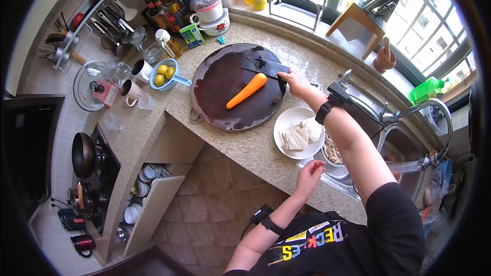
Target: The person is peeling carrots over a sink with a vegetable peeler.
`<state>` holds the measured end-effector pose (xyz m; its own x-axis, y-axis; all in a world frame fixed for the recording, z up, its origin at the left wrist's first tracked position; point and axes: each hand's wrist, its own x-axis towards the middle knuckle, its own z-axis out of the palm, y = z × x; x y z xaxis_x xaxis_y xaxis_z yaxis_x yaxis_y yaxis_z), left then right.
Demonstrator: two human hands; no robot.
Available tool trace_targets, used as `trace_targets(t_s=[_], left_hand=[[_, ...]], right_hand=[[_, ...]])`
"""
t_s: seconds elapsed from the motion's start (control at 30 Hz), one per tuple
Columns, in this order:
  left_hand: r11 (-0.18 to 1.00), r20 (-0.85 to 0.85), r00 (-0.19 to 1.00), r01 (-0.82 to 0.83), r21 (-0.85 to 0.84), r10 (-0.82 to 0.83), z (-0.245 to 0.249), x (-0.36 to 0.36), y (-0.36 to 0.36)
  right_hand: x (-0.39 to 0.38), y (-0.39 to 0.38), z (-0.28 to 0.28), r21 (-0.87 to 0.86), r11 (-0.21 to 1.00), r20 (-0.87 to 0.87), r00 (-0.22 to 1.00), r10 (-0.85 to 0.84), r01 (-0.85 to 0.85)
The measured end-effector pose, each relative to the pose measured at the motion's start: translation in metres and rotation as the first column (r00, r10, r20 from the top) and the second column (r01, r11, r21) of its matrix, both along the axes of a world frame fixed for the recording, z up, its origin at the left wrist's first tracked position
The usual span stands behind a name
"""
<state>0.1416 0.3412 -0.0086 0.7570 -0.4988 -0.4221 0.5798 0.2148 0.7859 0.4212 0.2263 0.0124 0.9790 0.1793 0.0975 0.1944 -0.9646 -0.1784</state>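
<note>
In the head view, my right hand point(296, 83) grips the handle of a dark-bladed cleaver point(262, 66), its blade lying flat over a round, dark, wet cutting board point(209, 92). A peeled orange carrot point(246, 91) rests on the board just below the blade. My left hand point(309, 179) hovers near the counter edge with its fingers curled together, nothing visible in them. Closest to it is a white plate point(279, 135) holding pale white blocks point(296, 138) that look like tofu. Beside the plate, partly behind my right forearm, a container holds pale strips point(332, 152).
The sink point(404, 143) with a curved faucet point(445, 117) lies at the right. A blue colander point(176, 77) of yellow fruit and several cups stand left of the board. Stacked pots point(212, 20) are behind it. A cabinet door point(153, 214) hangs ajar below the counter.
</note>
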Motion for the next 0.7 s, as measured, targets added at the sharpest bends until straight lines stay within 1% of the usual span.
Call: trace_targets(t_s=[0.07, 0.17, 0.2, 0.23, 0.3, 0.37, 0.4, 0.43, 0.5, 0.57, 0.6, 0.63, 0.7], left_hand=[[1.000, -0.010, 1.000, 0.010, 0.004, -0.010, 0.001, 0.001, -0.002], [0.999, 0.014, 0.999, 0.049, 0.012, -0.049, -0.002, 0.001, -0.012], [0.998, 0.047, 0.997, 0.057, 0.020, -0.058, -0.004, 0.001, -0.016], [0.997, 0.077, 0.994, 0.071, 0.025, -0.073, -0.006, -0.002, -0.022], [0.991, 0.081, 0.987, 0.136, 0.008, -0.137, -0.008, -0.001, -0.035], [0.983, 0.101, 0.977, 0.185, 0.019, -0.186, 0.003, -0.001, -0.051], [0.975, 0.108, 0.969, 0.223, 0.021, -0.224, 0.003, -0.001, -0.060], [0.964, 0.117, 0.957, 0.265, 0.020, -0.266, 0.001, -0.003, -0.069], [0.936, 0.091, 0.932, 0.348, 0.049, -0.351, 0.006, -0.009, -0.089], [0.898, 0.096, 0.893, 0.436, 0.063, -0.440, 0.008, -0.017, -0.113], [0.878, 0.104, 0.872, 0.474, 0.067, -0.479, 0.007, -0.022, -0.124], [0.857, 0.110, 0.850, 0.510, 0.071, -0.515, 0.008, -0.028, -0.137], [0.803, 0.123, 0.794, 0.584, 0.122, -0.596, 0.011, -0.040, -0.165]], right_hand=[[0.000, -0.004, -0.005, 0.058, 0.998, -0.076, 0.997, 0.029, -0.024], [-0.015, -0.009, 0.007, 0.063, 0.998, -0.051, 0.999, 0.015, -0.012], [-0.028, -0.010, 0.022, 0.147, 0.988, -0.080, 0.996, -0.042, 0.053], [-0.044, -0.014, 0.032, 0.163, 0.986, -0.001, 1.000, -0.030, 0.030], [-0.088, -0.028, 0.061, 0.282, 0.959, 0.042, 0.999, -0.012, 0.000], [-0.148, -0.049, 0.081, 0.371, 0.928, 0.030, 0.998, -0.046, 0.032], [-0.180, -0.062, 0.093, 0.385, 0.919, -0.035, 0.996, -0.080, 0.088], [-0.212, -0.081, 0.094, 0.452, 0.889, -0.032, 0.997, -0.067, 0.074], [-0.279, -0.122, 0.081, 0.559, 0.814, -0.075, 0.987, -0.141, 0.158], [-0.355, -0.156, 0.073, 0.572, 0.743, -0.179, 0.937, -0.300, 0.348], [-0.392, -0.169, 0.067, 0.588, 0.651, -0.284, 0.876, -0.389, 0.480], [-0.427, -0.182, 0.062, 0.585, 0.530, -0.401, 0.787, -0.470, 0.614], [-0.498, -0.203, 0.042, 0.551, 0.399, -0.452, 0.664, -0.595, 0.733]])
